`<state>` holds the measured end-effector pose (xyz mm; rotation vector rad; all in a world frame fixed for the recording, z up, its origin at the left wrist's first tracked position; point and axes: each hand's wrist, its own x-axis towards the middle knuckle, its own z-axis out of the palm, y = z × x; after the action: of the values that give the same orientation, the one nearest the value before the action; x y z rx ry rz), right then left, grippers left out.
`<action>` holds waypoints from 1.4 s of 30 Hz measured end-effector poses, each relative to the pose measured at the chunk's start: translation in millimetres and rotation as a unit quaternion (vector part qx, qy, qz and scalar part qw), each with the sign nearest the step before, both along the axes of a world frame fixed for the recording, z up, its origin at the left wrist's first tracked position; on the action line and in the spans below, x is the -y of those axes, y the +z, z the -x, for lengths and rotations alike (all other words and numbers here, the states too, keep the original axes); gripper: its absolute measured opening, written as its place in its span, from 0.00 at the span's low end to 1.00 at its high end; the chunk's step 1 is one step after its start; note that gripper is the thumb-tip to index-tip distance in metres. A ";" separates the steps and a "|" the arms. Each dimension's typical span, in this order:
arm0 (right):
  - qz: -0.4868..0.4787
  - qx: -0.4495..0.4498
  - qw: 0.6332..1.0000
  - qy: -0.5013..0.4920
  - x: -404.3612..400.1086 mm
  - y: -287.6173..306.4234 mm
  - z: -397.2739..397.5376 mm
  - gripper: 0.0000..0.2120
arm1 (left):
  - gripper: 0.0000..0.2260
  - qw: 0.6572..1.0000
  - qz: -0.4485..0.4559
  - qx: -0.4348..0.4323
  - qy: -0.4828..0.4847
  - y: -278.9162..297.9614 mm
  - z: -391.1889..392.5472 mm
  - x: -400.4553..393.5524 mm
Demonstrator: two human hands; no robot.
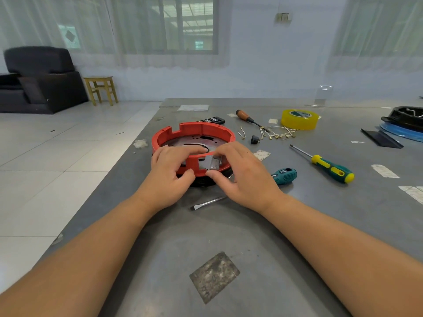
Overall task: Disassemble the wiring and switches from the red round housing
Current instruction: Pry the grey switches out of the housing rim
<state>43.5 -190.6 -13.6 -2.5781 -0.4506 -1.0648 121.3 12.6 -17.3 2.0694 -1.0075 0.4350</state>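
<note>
Daylight is coming through a curtained window (183,26) in the pale wall (263,65). Left of it, a black armchair (39,78) and wooden stool (100,89) are standing on the tiled floor (57,145).

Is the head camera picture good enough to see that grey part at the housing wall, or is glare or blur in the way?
Head view: soft, even daylight, no glare on the red housing; the grey part is sharp but partly hidden by the right hand pinching it; the left hand grips the wall; wide-angle bending shows at the table edges; the windows look hazy.
</note>
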 end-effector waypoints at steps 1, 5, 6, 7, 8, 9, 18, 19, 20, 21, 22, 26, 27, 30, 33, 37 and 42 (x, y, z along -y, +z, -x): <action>-0.018 -0.005 1.000 0.002 0.7 -0.7 2.6 0.18 | 0.21 1.000 -0.016 0.023 0.002 -0.2 1.1 0.4; -0.052 -0.020 0.998 0.003 2.1 -2.1 8.1 0.18 | 0.17 0.997 -0.024 0.072 0.018 -1.4 5.1 5.5; -0.057 -0.026 0.998 0.005 2.1 -2.3 8.5 0.17 | 0.17 0.997 -0.021 0.076 0.022 -1.4 5.7 6.8; -0.061 -0.033 0.998 0.008 2.1 -2.5 8.6 0.17 | 0.16 0.996 -0.017 0.080 0.027 -1.5 5.8 7.5; -0.067 -0.040 0.997 0.011 2.2 -2.5 8.6 0.17 | 0.15 0.996 -0.013 0.084 0.029 -1.7 5.8 7.7; -0.073 -0.046 0.996 0.016 2.4 -2.2 8.5 0.17 | 0.14 0.996 -0.009 0.087 0.031 -2.0 5.6 7.6; -0.115 -0.057 0.992 0.006 27.5 12.2 -0.4 0.14 | 0.18 0.993 -0.054 0.087 0.055 -6.9 -2.5 9.3; -0.135 -0.061 0.989 -0.018 35.3 15.3 -4.5 0.14 | 0.19 0.992 -0.064 0.085 0.065 -7.8 -3.5 10.0; -0.155 -0.066 0.984 -0.048 44.6 18.5 -9.2 0.12 | 0.20 0.991 -0.072 0.083 0.075 -8.5 -4.2 10.9; -0.172 -0.077 0.979 -0.081 55.5 21.6 -13.9 0.11 | 0.22 0.990 -0.079 0.083 0.085 -9.2 -4.7 12.4; -0.184 -0.092 0.972 -0.113 67.4 24.4 -18.7 0.10 | 0.22 0.988 -0.086 0.083 0.095 -9.6 -5.3 14.0; -0.204 -0.178 0.936 -0.227 116.2 26.9 -37.4 0.12 | 0.21 0.984 -0.104 0.088 0.114 -10.9 -8.0 18.1; -0.197 -0.197 0.928 -0.246 125.8 25.3 -42.2 0.13 | 0.21 0.984 -0.104 0.089 0.115 -11.1 -8.8 18.3; -0.162 -0.248 0.912 -0.284 145.4 19.2 -55.5 0.15 | 0.20 0.984 -0.101 0.091 0.117 -12.7 -11.0 19.6; -0.135 -0.265 0.905 -0.303 155.9 16.6 -67.7 0.16 | 0.20 0.983 -0.097 0.090 0.123 -13.9 -11.7 21.8; -0.122 -0.259 0.905 -0.315 161.8 13.5 -80.4 0.16 | 0.18 0.983 -0.095 0.086 0.132 -13.9 -12.7 23.4; -0.126 -0.256 0.905 -0.315 162.7 10.5 -83.6 0.16 | 0.19 0.982 -0.102 0.078 0.141 -11.7 -10.6 25.3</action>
<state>127.1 -353.3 -3.1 -2.6595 0.6460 -0.4959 131.9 -12.7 -29.0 2.4067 -0.8806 0.6717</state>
